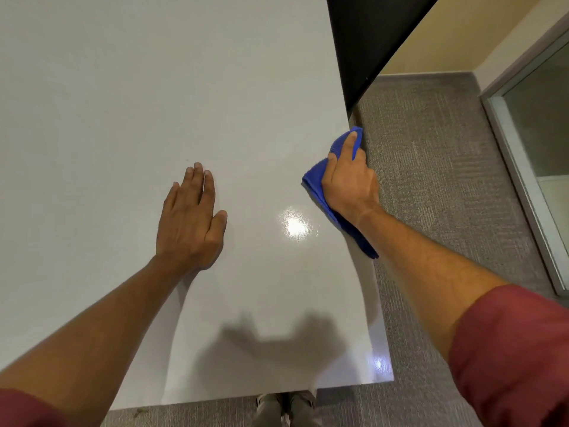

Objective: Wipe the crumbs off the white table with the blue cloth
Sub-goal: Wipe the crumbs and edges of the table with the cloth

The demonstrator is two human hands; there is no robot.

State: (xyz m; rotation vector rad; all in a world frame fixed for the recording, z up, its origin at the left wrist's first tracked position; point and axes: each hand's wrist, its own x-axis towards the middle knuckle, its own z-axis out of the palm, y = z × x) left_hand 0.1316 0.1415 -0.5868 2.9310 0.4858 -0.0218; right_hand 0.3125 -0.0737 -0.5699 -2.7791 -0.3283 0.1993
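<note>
R hand (349, 183) presses blue cloth (317, 177) at right edge of white tabletop (154, 87), grip closed on cloth, part hanging over edge. L hand (189, 220) flat on tabletop, palm down, fingers released, holding nothing. Crumbs not discernible.

- The table (154, 87) is plain white, glossy, with a bright round glare spot near its right edge and a smaller one at the near right corner.
- The cloth (317, 183) at the table's right edge is a solid vivid blue, with no pattern.
- Both sleeves (517, 359) are a dull brick red, plain.
- The carpet (446, 180) is grey, flecked with fine lighter streaks in a woven look.
- The wall (462, 41) is pale yellow.
- The panel (369, 41) past the table's far right corner is flat black.
- The door frame (517, 167) is light grey, around frosted greyish glass.
</note>
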